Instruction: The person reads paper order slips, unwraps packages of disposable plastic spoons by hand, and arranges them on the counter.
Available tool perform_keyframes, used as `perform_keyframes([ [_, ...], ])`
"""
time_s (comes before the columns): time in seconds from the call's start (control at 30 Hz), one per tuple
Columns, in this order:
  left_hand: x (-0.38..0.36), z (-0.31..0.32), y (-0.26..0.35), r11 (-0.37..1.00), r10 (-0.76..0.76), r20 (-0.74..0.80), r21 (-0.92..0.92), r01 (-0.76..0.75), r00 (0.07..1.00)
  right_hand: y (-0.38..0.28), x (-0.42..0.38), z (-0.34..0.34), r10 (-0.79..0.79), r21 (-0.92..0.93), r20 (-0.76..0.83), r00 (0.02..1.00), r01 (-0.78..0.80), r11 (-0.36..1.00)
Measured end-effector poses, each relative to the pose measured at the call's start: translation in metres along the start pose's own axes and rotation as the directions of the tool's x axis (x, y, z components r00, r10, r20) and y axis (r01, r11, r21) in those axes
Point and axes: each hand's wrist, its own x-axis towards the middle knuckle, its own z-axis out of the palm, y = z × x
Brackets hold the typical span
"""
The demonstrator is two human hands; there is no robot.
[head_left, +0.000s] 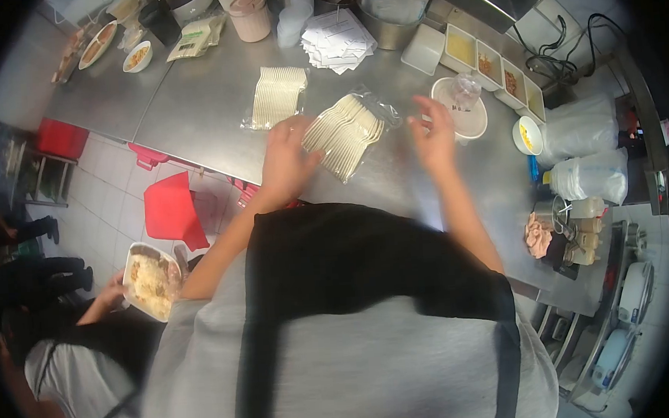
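Two clear plastic packs of pale, wooden-looking cutlery lie on the steel counter. The nearer pack is fanned out at a slant, its loose wrapping bunched at the upper right end. Beyond it and to the left lies the other pack. My left hand is at the left edge of the nearer pack, thumb and fingers apart; whether it presses on the pack is hard to tell. To the right of that pack, my right hand hovers over the counter with spread, bent fingers and holds nothing.
A round white lid lies right of my right hand, near food containers. Paper slips are stacked at the back. On my left, a co-worker holds a tray of food. A red chair stands below the counter.
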Motion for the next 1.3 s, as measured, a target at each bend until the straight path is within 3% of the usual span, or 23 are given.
perform_keyframes([
  [0.07, -0.004, 0.008, -0.002, 0.998, 0.063, 0.064, -0.024, -0.061, 0.996, 0.004, -0.011, 0.002, -0.049, -0.004, 0.158, 0.986, 0.050, 0.999],
  [0.17, -0.003, 0.023, -0.005, 0.999, -0.003, -0.008, 0.039, 0.003, 1.000, 0.003, -0.035, 0.019, -0.036, 0.034, 0.375, 0.926, 0.025, 0.999],
  [0.23, -0.004, 0.019, 0.003, 0.996, -0.088, 0.211, -0.012, 0.092, 0.973, -0.002, -0.048, 0.026, -0.030, 0.007, 0.465, 0.885, 0.030, 1.000],
  [0.27, -0.003, 0.017, 0.006, 0.990, -0.123, 0.318, -0.029, 0.140, 0.940, -0.008, -0.051, 0.022, -0.055, -0.069, 0.457, 0.888, 0.098, 0.993],
  [0.37, -0.002, 0.027, -0.001, 0.969, -0.062, 0.385, -0.199, 0.148, 0.921, 0.010, -0.047, 0.017, -0.063, -0.137, 0.323, 0.944, 0.112, 0.984],
  [0.47, -0.002, 0.031, -0.010, 0.981, 0.087, 0.200, -0.189, -0.049, 0.976, 0.022, -0.041, 0.011, -0.057, -0.189, 0.303, 0.951, 0.118, 0.975],
  [0.57, -0.006, 0.036, -0.007, 0.999, 0.021, 0.062, -0.047, -0.018, 0.998, 0.018, -0.039, 0.010, -0.056, -0.215, 0.321, 0.945, 0.130, 0.968],
  [0.67, -0.009, 0.034, -0.001, 0.994, -0.110, 0.112, 0.028, 0.107, 0.988, 0.018, -0.044, 0.012, -0.003, -0.213, 0.336, 0.942, 0.079, 0.974],
  [0.77, -0.011, 0.037, -0.007, 0.990, -0.144, 0.105, 0.010, 0.144, 0.984, 0.006, -0.046, 0.006, 0.122, -0.277, 0.513, 0.850, 0.030, 0.960],
  [0.87, -0.010, 0.040, -0.010, 0.990, -0.140, 0.134, 0.004, 0.141, 0.981, 0.006, -0.046, 0.018, -0.159, -0.232, 0.436, 0.886, 0.281, 0.931],
  [0.97, -0.004, 0.041, -0.010, 0.995, -0.099, 0.141, 0.010, 0.099, 0.985, -0.002, -0.023, 0.039, -0.504, -0.082, 0.343, 0.793, 0.560, 0.825],
  [1.07, 0.005, 0.043, -0.013, 0.989, -0.147, 0.221, 0.010, 0.149, 0.964, -0.008, -0.012, 0.046, -0.555, -0.218, 0.436, 0.708, 0.682, 0.698],
  [1.17, 0.014, 0.041, -0.018, 0.980, -0.193, 0.233, -0.001, 0.199, 0.953, -0.032, -0.009, 0.040, -0.207, -0.354, 0.609, 0.766, 0.496, 0.792],
  [1.27, 0.014, 0.035, -0.017, 0.980, -0.184, 0.234, -0.031, 0.196, 0.955, -0.035, -0.003, 0.044, -0.015, -0.402, 0.667, 0.745, 0.377, 0.834],
  [1.3, 0.015, 0.036, -0.018, 0.977, -0.182, 0.246, -0.060, 0.203, 0.952, -0.032, -0.002, 0.047, -0.116, -0.348, 0.628, 0.770, 0.411, 0.842],
])
